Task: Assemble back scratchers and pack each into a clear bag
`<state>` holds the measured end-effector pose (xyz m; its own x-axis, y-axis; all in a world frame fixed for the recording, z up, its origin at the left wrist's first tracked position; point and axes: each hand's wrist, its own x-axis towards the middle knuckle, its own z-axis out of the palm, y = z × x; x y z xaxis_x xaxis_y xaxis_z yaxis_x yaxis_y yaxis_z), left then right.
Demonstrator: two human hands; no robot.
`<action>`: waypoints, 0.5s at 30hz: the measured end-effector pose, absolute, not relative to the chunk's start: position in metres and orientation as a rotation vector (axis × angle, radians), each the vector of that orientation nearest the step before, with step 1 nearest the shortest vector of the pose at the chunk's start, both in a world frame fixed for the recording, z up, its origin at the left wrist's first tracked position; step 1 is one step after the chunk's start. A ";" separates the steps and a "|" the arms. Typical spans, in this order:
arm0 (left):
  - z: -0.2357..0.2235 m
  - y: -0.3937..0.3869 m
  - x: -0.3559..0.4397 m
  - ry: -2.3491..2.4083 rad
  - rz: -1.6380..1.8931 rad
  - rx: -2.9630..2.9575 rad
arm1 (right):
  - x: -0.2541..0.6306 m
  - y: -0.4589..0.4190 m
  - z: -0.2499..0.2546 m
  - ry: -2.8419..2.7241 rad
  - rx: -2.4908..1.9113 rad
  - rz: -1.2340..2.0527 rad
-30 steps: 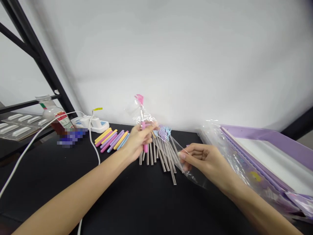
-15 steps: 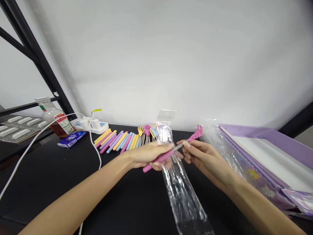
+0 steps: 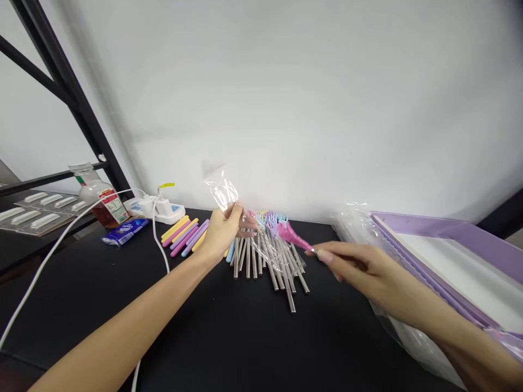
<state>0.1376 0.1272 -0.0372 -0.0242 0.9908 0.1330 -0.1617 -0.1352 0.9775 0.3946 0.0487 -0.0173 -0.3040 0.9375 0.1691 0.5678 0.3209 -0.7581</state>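
Note:
My left hand (image 3: 223, 233) pinches a clear plastic sleeve (image 3: 222, 190) and holds it up over a row of small back scratchers (image 3: 267, 256) with metal shafts and pastel claw heads lying on the black table (image 3: 212, 332). My right hand (image 3: 362, 267) grips a pink scratcher (image 3: 291, 235) by its shaft, the claw end pointing left toward the sleeve's lower part. Several loose pastel handles (image 3: 183, 235) lie left of my left hand, partly hidden by it.
A purple tray (image 3: 457, 234) with clear bags (image 3: 359, 228) stands at the right. At the back left sit a power strip (image 3: 157, 208) with a white cable (image 3: 49, 256), a bottle (image 3: 98, 196), a blue packet (image 3: 122, 231) and a black shelf frame (image 3: 61, 81).
My left hand let go of the pink scratcher and lifted the sleeve back up to the left. My right hand now holds the scratcher alone, turned so its claw points left.

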 end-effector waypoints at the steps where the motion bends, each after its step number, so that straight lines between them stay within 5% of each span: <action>1: -0.038 0.128 0.138 1.032 1.420 1.128 | 0.394 0.049 -0.020 -2.112 -1.332 0.677; 15: -0.035 0.125 0.139 0.854 1.294 0.795 | 0.411 0.060 -0.041 -2.439 -1.427 0.105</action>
<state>0.1387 0.1246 -0.0346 0.0732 0.9936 -0.0859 -0.4700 0.1103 0.8757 0.4107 0.0596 -0.0411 -0.4543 0.8606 0.2302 0.8376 0.5006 -0.2186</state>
